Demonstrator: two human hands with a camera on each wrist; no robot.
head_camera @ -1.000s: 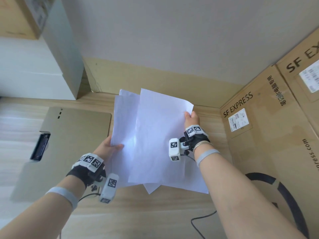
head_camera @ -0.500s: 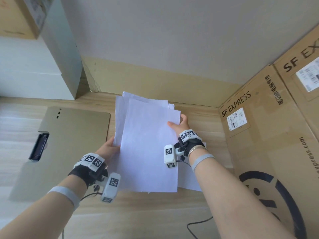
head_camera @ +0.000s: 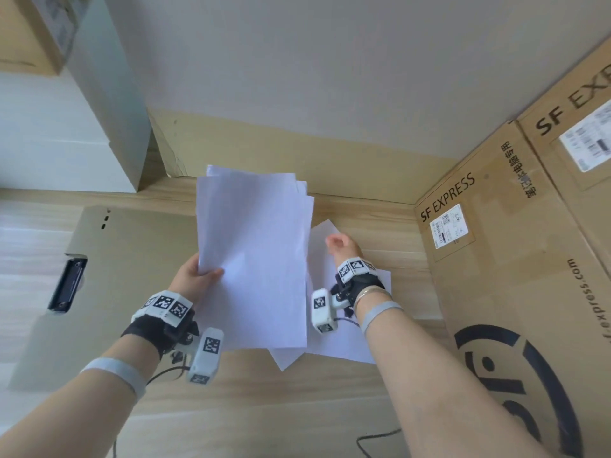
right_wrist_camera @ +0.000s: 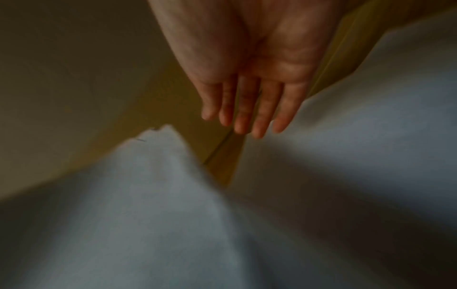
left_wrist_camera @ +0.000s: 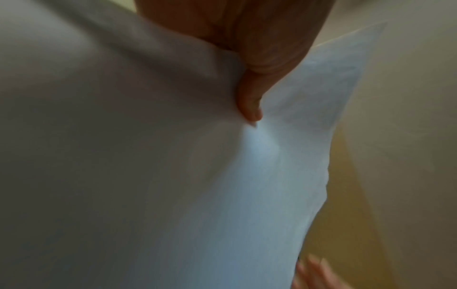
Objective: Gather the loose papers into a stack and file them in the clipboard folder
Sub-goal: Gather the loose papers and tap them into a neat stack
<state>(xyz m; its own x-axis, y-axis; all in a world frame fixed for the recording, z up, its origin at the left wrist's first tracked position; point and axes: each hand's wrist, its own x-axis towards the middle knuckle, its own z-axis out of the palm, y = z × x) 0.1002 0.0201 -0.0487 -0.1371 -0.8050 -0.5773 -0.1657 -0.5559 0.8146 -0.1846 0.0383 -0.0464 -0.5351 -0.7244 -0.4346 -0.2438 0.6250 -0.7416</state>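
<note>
My left hand (head_camera: 201,276) pinches the left edge of a raised stack of white papers (head_camera: 254,259), thumb on top; the left wrist view shows the thumb (left_wrist_camera: 249,101) pressed into the sheets (left_wrist_camera: 222,195). My right hand (head_camera: 340,244) hovers to the right of the stack, fingers straight and empty, over loose sheets (head_camera: 330,345) that lie on the wooden table. In the right wrist view the straight fingers (right_wrist_camera: 247,115) point down between the papers (right_wrist_camera: 148,195). The grey clipboard folder (head_camera: 109,276) lies open on the left, its black clip (head_camera: 66,285) at its left edge.
Large SF Express cardboard boxes (head_camera: 512,276) stand along the right side. A white box (head_camera: 66,127) and a cardboard strip sit against the back wall. A black cable (head_camera: 373,441) trails over the near table edge.
My right hand has let go of the top right of the stack and dropped to the right of it. The sheets in my left hand have come together more squarely.
</note>
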